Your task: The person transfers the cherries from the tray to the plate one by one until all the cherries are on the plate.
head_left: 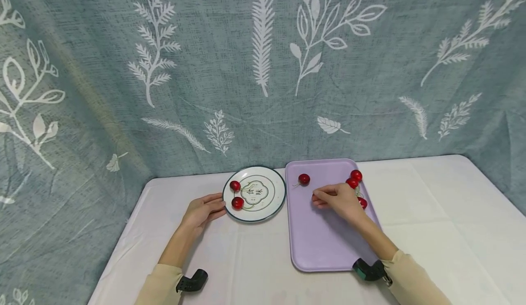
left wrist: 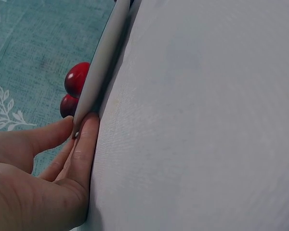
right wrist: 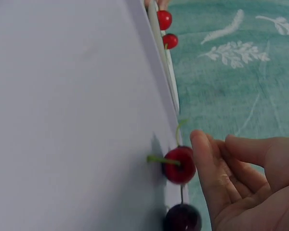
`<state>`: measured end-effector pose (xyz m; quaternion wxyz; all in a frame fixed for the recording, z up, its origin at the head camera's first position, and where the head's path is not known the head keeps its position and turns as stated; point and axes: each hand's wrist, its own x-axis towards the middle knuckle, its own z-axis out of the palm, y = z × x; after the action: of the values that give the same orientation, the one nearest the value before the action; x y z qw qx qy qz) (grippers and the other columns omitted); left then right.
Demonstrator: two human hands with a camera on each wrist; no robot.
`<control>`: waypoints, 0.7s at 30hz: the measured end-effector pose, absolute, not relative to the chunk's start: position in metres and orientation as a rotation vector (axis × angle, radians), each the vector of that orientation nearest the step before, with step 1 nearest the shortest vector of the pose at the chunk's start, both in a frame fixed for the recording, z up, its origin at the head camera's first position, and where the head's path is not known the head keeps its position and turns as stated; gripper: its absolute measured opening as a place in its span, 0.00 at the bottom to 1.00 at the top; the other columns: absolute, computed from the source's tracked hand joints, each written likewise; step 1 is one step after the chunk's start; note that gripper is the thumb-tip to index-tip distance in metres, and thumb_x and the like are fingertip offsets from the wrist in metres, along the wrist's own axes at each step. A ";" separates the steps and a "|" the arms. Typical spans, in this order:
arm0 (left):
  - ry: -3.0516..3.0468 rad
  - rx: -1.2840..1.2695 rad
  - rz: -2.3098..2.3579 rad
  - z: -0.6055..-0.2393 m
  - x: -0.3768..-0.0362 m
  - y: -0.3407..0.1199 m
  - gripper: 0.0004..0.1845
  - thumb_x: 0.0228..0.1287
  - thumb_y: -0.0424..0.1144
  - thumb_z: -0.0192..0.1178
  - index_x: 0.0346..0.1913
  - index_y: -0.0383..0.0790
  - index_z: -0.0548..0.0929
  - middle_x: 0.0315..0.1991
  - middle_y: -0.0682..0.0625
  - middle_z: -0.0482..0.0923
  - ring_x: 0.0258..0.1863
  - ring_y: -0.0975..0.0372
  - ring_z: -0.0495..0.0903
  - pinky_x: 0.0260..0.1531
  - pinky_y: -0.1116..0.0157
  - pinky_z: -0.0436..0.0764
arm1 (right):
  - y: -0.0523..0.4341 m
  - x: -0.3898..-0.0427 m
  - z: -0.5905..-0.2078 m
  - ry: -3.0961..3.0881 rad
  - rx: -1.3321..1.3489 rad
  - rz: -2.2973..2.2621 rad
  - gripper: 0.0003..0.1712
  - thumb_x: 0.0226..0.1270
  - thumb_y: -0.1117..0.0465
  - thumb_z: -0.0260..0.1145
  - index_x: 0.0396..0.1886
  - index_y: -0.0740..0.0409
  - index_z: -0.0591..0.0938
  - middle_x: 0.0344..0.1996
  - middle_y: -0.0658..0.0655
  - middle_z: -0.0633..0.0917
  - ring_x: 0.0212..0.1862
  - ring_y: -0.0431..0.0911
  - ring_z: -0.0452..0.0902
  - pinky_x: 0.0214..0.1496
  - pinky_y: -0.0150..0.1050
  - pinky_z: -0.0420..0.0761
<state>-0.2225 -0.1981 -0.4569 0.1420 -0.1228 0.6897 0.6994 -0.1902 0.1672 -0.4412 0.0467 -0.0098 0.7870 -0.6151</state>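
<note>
Cherries sit in two groups: two on the white plate (head_left: 279, 194) at (head_left: 235, 186) and (head_left: 237, 202), rest on the lilac tray (head_left: 324, 245). L hand (head_left: 202, 211) lies flat on the tablecloth (head_left: 431, 232) w/ fingertips (left wrist: 85, 139) against the plate's near-left rim, fingers straight, gripping nothing; prob. there to keep the plate from sliding. R hand (head_left: 339, 199) rests on the tray, fingers loosely bent and bunched toward the left, nothing pinched between them as far as the head view shows. Lone cherry (head_left: 304, 179) w/ stem lies on the tray just beyond and left of those fingertips, apart from them. Clustered cherries (head_left: 356, 175) sit by the tray's right edge, at the back of the R hand; the wrist view shows one (right wrist: 180, 165) touching or nearly touching a fingertip (right wrist: 200, 144), can't tell which. Leaf-print curtain (head_left: 263, 67) hangs behind the table.
</note>
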 end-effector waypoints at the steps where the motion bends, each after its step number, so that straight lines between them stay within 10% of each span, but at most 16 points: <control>1: 1.992 -0.352 2.018 -0.457 -0.222 -0.198 0.25 0.69 0.25 0.56 0.67 0.23 0.66 0.62 0.29 0.71 0.38 0.64 0.84 0.45 0.66 0.86 | 0.169 -0.189 -0.442 2.401 -0.028 -1.874 0.17 0.69 0.65 0.65 0.47 0.78 0.82 0.35 0.66 0.88 0.35 0.47 0.87 0.39 0.37 0.88; 21: 1.987 -0.349 2.033 -0.460 -0.223 -0.199 0.26 0.68 0.24 0.56 0.67 0.23 0.66 0.59 0.32 0.75 0.38 0.64 0.85 0.45 0.67 0.86 | 0.186 -0.172 -0.441 2.599 -0.021 -1.575 0.10 0.65 0.69 0.66 0.38 0.77 0.85 0.27 0.64 0.87 0.28 0.48 0.86 0.32 0.38 0.89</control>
<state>-0.2231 -0.1990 -0.4600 0.1381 -0.1208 0.6871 0.7030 -0.1724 0.1862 -0.4410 0.0514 -0.0069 0.8541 -0.5175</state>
